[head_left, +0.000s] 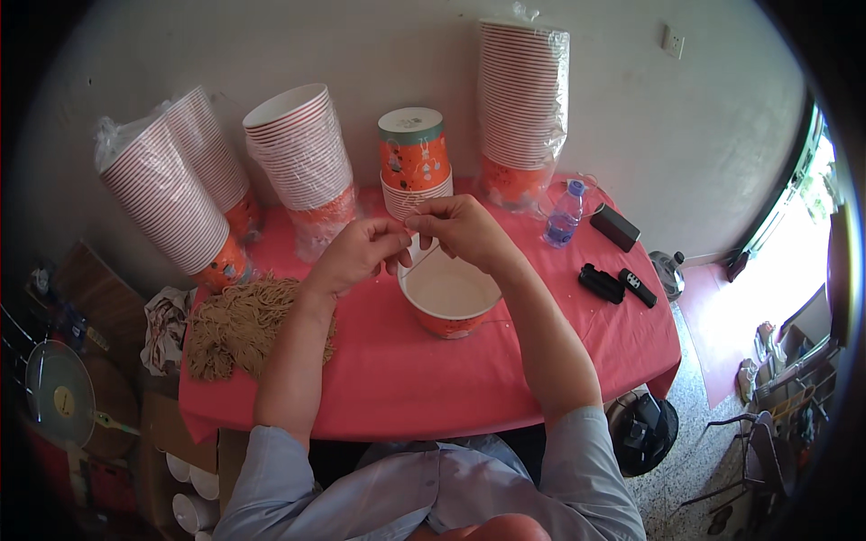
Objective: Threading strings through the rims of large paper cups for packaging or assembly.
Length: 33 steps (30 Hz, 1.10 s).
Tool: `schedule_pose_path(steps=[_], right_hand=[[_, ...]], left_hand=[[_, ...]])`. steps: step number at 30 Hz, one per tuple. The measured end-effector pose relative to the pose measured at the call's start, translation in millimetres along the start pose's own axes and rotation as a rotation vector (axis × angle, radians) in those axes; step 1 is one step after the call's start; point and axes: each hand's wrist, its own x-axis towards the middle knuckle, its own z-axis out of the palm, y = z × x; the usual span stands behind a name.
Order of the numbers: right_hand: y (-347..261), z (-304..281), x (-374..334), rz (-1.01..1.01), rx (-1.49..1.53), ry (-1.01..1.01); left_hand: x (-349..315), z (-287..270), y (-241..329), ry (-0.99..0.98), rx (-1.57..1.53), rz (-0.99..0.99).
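Note:
Above the left rim of an open paper bucket (448,329), white inside and orange outside, my two hands meet. My left hand (368,252) is closed in a pinch of thumb and fingers. Against its fingertips, my right hand (460,232) pinches too, knuckles up. A thin cord seems to run between the fingertips; most of it is hidden by them. The bucket stands upright on the red tablecloth (388,388). Beside my left forearm lies a tangled heap of brown cords (239,329).
Wrapped bucket stacks (167,194), (302,149) and a tall one (523,108) line the wall. Between them, an upturned bucket (413,153) tops a short stack. At right are a water bottle (564,215), a black box (615,227), an open black case (601,284) and a small remote (639,288).

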Motion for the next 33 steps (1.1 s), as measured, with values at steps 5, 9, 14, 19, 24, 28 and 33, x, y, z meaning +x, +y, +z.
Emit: schedule_pose_path(steps=[5,9,14,19,24,28,33], right_hand=[[-13.3,-17.5,-10.8,0.018,-0.098,0.014],[-14.6,-23.2,-17.8,-0.105,-0.101,-0.054],[-0.5,-15.0,-7.1,-0.216,-0.12,-0.117],[8.9,-12.2,2.8,-0.237,-0.078,-0.067],[3.9,-5.7,-0.3,-0.325,-0.101,0.115],[-9.8,-10.2,-12.4,-0.265,-0.425,0.261],[3.9,0.4,-7.6,-0.166,-0.573,0.071]], left_hand=[[3.1,-5.8,-10.6,0.135,-0.143,-0.08],[4.1,11.9,-16.1,0.181,0.265,0.059],[-2.9,22.8,-10.9,0.052,0.456,0.14],[0.5,10.1,-17.3,-0.102,0.321,0.082],[0.4,5.1,-7.7,-0.031,0.208,0.005],[2.4,-7.6,-13.9,0.064,0.002,-0.057],[5.5,-12.5,-17.0,0.07,0.0,-0.024]])
